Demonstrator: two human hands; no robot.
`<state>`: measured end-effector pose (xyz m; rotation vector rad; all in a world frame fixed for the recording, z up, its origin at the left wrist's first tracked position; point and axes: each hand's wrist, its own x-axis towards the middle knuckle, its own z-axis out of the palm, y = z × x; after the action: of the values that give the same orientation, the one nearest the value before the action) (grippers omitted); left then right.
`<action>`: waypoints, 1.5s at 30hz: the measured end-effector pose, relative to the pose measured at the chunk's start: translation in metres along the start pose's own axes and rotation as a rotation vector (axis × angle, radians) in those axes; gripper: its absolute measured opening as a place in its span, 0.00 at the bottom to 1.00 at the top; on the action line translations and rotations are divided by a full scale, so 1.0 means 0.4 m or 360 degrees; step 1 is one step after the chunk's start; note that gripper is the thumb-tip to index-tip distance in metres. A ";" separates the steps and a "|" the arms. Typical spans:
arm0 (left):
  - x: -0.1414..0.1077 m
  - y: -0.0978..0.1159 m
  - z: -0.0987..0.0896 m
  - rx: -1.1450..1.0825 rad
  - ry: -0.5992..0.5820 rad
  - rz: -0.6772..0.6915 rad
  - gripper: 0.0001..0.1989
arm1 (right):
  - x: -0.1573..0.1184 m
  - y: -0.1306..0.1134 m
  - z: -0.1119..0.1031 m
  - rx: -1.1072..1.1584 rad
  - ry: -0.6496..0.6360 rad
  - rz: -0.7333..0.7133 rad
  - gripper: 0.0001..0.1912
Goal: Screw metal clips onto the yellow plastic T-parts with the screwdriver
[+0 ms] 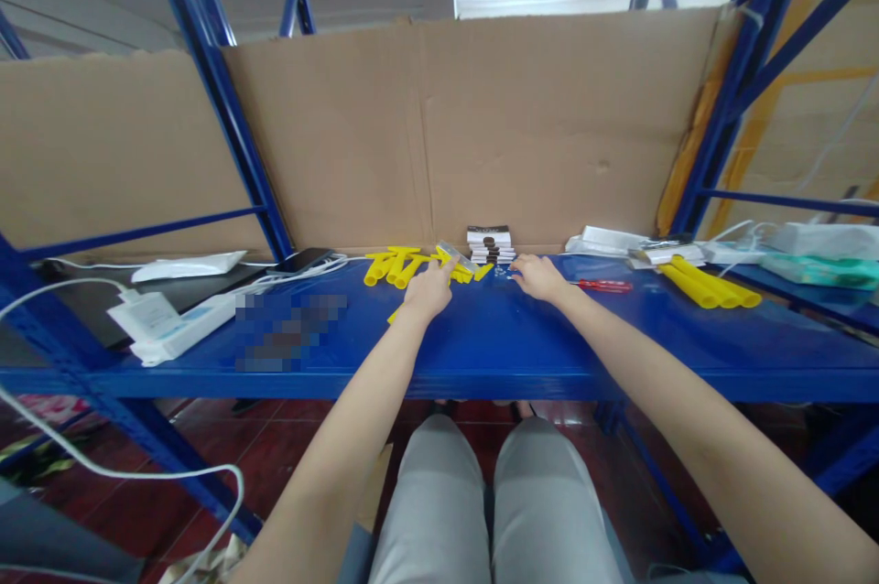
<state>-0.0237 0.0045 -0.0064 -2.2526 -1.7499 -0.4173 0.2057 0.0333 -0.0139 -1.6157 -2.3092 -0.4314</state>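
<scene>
And here, at the centre of the frame, the left hand (427, 293) is held among yellow plastic pieces (395, 267), its fingertips placed right at a clear piece (459, 258); whether its grip is clamped on that or merely laid against it cannot be told. Just right of centre, the right hand (538, 276) is seen resting low with curled fingers beside small pale bits (502, 274) scattered over the blue counter (508, 337); whether its grip is closed on anything cannot be told from this view either.

Between the hands, close to the cardboard panel (536, 117), a stack of printed packets (491, 245) is displayed: dark print is carried on white, with a darker top face, but the lettering is too small to be read. To the right, a red screwdriver (605, 286) is laid flat near the right wrist, and further right yellow tubes (710, 286) are grouped side by side.

Over at the left of the frame, a white adapter (147, 319) is plugged into a white power strip (199, 328), and a dark phone (302, 262) is set down beyond it. A patch nearby is pixelated.
</scene>
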 end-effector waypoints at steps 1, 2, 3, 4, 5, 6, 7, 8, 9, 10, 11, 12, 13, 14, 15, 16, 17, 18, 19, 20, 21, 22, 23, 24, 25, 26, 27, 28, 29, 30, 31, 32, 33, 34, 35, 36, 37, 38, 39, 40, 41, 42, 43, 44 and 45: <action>-0.001 0.000 -0.001 0.0000 0.0001 -0.0011 0.28 | 0.011 -0.008 -0.003 -0.0084 -0.0039 -0.0065 0.13; -0.001 0.000 -0.001 -0.0002 0.0001 -0.0014 0.29 | 0.023 -0.016 -0.005 -0.0146 -0.0071 -0.0121 0.13; -0.002 0.000 -0.001 -0.0003 0.0003 -0.0009 0.29 | 0.038 -0.025 -0.005 -0.0192 -0.0096 -0.0166 0.13; -0.002 0.001 -0.001 -0.0003 0.0006 -0.0001 0.29 | 0.053 -0.034 -0.002 -0.0232 -0.0113 -0.0202 0.13; -0.003 0.001 0.000 -0.0002 0.0008 0.0006 0.30 | 0.068 -0.043 0.002 -0.0270 -0.0125 -0.0226 0.13; -0.004 0.002 0.000 0.0000 0.0009 0.0009 0.31 | 0.084 -0.051 0.007 -0.0308 -0.0130 -0.0244 0.13; -0.005 0.003 0.001 0.0001 0.0007 0.0010 0.31 | 0.098 -0.059 0.014 -0.0341 -0.0132 -0.0261 0.14; -0.005 0.004 0.001 0.0002 0.0007 0.0008 0.31 | 0.112 -0.065 0.023 -0.0369 -0.0122 -0.0271 0.14; -0.006 0.005 0.002 0.0002 0.0008 0.0006 0.31 | 0.124 -0.070 0.032 -0.0386 -0.0108 -0.0289 0.15; -0.006 0.005 0.002 0.0003 0.0011 0.0004 0.31 | 0.135 -0.074 0.042 -0.0392 -0.0092 -0.0311 0.15; -0.006 0.006 0.003 0.0003 0.0017 0.0003 0.30 | 0.145 -0.077 0.051 -0.0383 -0.0070 -0.0339 0.15; -0.006 0.006 0.003 0.0004 0.0024 0.0003 0.30 | 0.153 -0.079 0.061 -0.0363 -0.0055 -0.0370 0.15; -0.005 0.006 0.004 0.0005 0.0030 0.0004 0.30 | 0.161 -0.079 0.071 -0.0342 -0.0046 -0.0392 0.15; -0.004 0.005 0.005 0.0005 0.0032 0.0003 0.30 | 0.168 -0.080 0.080 -0.0327 -0.0045 -0.0408 0.14; -0.004 0.005 0.005 0.0004 0.0032 -0.0001 0.30 | 0.174 -0.079 0.088 -0.0321 -0.0050 -0.0415 0.14; -0.003 0.005 0.005 0.0001 0.0030 -0.0008 0.30 | 0.179 -0.079 0.095 -0.0322 -0.0055 -0.0421 0.14; -0.002 0.005 0.005 -0.0003 0.0028 -0.0018 0.30 | 0.183 -0.079 0.101 -0.0326 -0.0060 -0.0431 0.14; -0.001 0.004 0.005 -0.0009 0.0026 -0.0030 0.30 | 0.187 -0.079 0.105 -0.0327 -0.0062 -0.0441 0.14; -0.001 0.004 0.004 -0.0016 0.0023 -0.0041 0.30 | 0.189 -0.080 0.108 -0.0320 -0.0059 -0.0448 0.14; -0.001 0.004 0.003 -0.0023 0.0021 -0.0049 0.30 | 0.191 -0.080 0.110 -0.0306 -0.0054 -0.0455 0.14; -0.001 0.005 0.003 -0.0030 0.0019 -0.0053 0.31 | 0.191 -0.081 0.110 -0.0294 -0.0052 -0.0461 0.14; -0.001 0.005 0.002 -0.0035 0.0018 -0.0055 0.31 | 0.191 -0.083 0.109 -0.0292 -0.0055 -0.0469 0.13; -0.001 0.005 0.001 -0.0039 0.0016 -0.0057 0.32 | 0.191 -0.084 0.107 -0.0300 -0.0055 -0.0480 0.13; -0.001 0.006 0.001 -0.0042 0.0014 -0.0058 0.32 | 0.190 -0.086 0.105 -0.0310 -0.0053 -0.0496 0.14; -0.001 0.006 0.001 -0.0044 0.0011 -0.0061 0.32 | 0.188 -0.089 0.102 -0.0321 -0.0052 -0.0515 0.14; -0.001 0.006 0.001 -0.0045 0.0008 -0.0065 0.32 | 0.187 -0.091 0.097 -0.0341 -0.0057 -0.0529 0.14; -0.001 0.006 0.001 -0.0048 0.0003 -0.0068 0.32 | 0.185 -0.094 0.093 -0.0370 -0.0070 -0.0537 0.14; 0.000 0.007 0.000 -0.0050 -0.0004 -0.0070 0.31 | 0.184 -0.098 0.087 -0.0411 -0.0094 -0.0542 0.15; 0.000 0.007 0.000 -0.0053 -0.0010 -0.0072 0.31 | 0.183 -0.101 0.081 -0.0462 -0.0129 -0.0545 0.15; 0.000 0.007 0.000 -0.0055 -0.0016 -0.0074 0.31 | 0.183 -0.104 0.075 -0.0518 -0.0172 -0.0548 0.15; 0.000 0.007 -0.001 -0.0055 -0.0022 -0.0073 0.31 | 0.183 -0.107 0.068 -0.0569 -0.0208 -0.0555 0.15; -0.001 0.008 -0.002 -0.0053 -0.0025 -0.0074 0.30 | 0.184 -0.110 0.061 -0.0604 -0.0239 -0.0572 0.14; -0.002 0.008 -0.002 -0.0049 -0.0025 -0.0079 0.31 | 0.184 -0.113 0.054 -0.0627 -0.0269 -0.0603 0.14; -0.003 0.009 -0.003 -0.0044 -0.0023 -0.0083 0.31 | 0.185 -0.116 0.047 -0.0646 -0.0293 -0.0642 0.14; -0.004 0.010 -0.004 -0.0041 -0.0017 -0.0088 0.31 | 0.185 -0.118 0.040 -0.0665 -0.0312 -0.0683 0.14; -0.006 0.010 -0.005 -0.0039 -0.0009 -0.0091 0.31 | 0.185 -0.120 0.035 -0.0687 -0.0323 -0.0722 0.14; -0.008 0.011 -0.006 -0.0040 0.0002 -0.0094 0.31 | 0.185 -0.123 0.030 -0.0707 -0.0330 -0.0752 0.14; -0.009 0.012 -0.007 -0.0043 0.0011 -0.0095 0.30 | 0.184 -0.125 0.027 -0.0722 -0.0333 -0.0772 0.14; -0.011 0.013 -0.008 -0.0048 0.0019 -0.0094 0.30 | 0.183 -0.127 0.024 -0.0728 -0.0330 -0.0781 0.14; -0.012 0.013 -0.010 -0.0053 0.0023 -0.0094 0.29 | 0.182 -0.128 0.023 -0.0726 -0.0329 -0.0785 0.13; -0.013 0.013 -0.011 -0.0058 0.0023 -0.0097 0.29 | 0.181 -0.128 0.023 -0.0711 -0.0329 -0.0785 0.13; -0.013 0.014 -0.012 -0.0061 0.0021 -0.0100 0.29 | 0.180 -0.127 0.024 -0.0682 -0.0327 -0.0778 0.13; -0.013 0.014 -0.013 -0.0063 0.0017 -0.0104 0.29 | 0.179 -0.126 0.026 -0.0638 -0.0316 -0.0763 0.13; -0.013 0.014 -0.014 -0.0064 0.0014 -0.0108 0.29 | 0.179 -0.124 0.028 -0.0580 -0.0298 -0.0740 0.13; -0.013 0.014 -0.014 -0.0065 0.0013 -0.0111 0.29 | 0.179 -0.122 0.030 -0.0510 -0.0278 -0.0711 0.12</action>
<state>-0.0198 -0.0035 -0.0033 -2.2188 -1.8363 -0.4799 0.1354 0.0836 -0.0001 -1.2891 -2.8621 -0.8246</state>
